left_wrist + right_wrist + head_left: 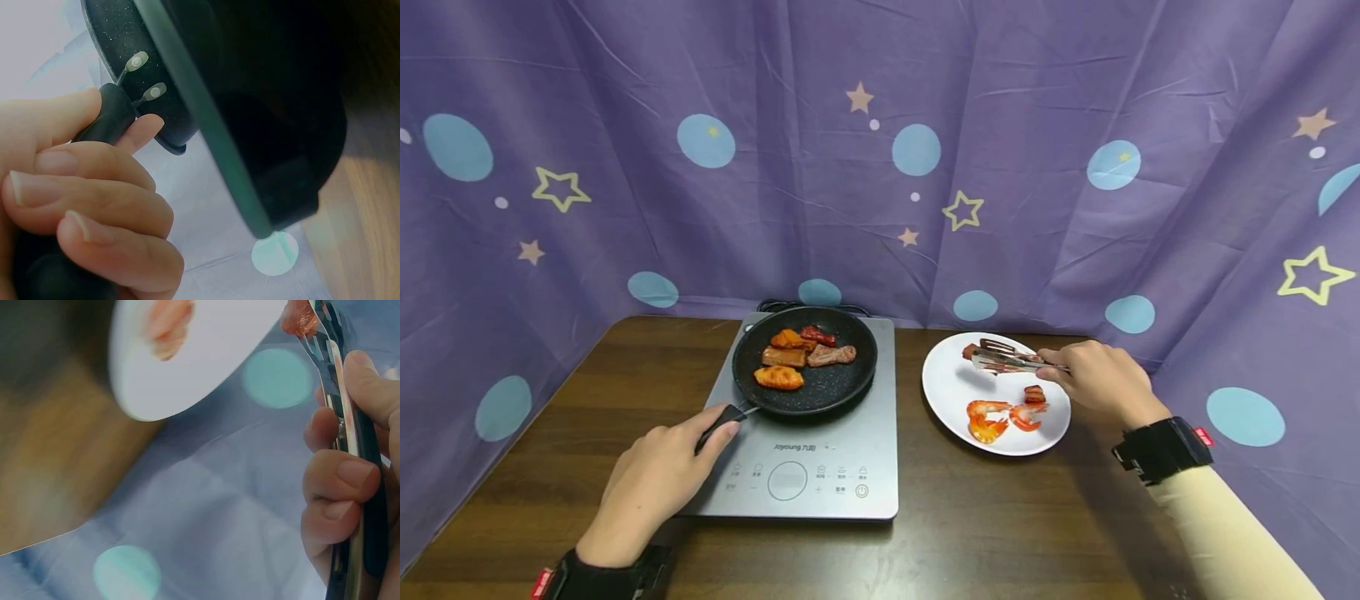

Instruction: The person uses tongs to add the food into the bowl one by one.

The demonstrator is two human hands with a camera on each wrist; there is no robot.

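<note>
My left hand [658, 471] grips the black handle [107, 119] of a frying pan [838, 392]. Inside the pan lie several browned pieces of food, among them a drumstick [831, 356] and an orange-glazed piece [778, 377]. On the right, my right hand [1105, 382] holds metal tongs [1009, 361] over a white plate [946, 392]. Between the tong tips is a reddish-brown chunk of meat [300, 319], above the plate's far side. Two orange shrimp [987, 423] and another brown meat piece [1034, 394] lie on the plate's near half.
The pan stands on a silver induction cooker [868, 450] with a touch panel at its front. Black cable [775, 305] is bunched behind it. A brown wooden table [940, 533] carries everything, and a purple patterned curtain [850, 225] hangs along the back and sides.
</note>
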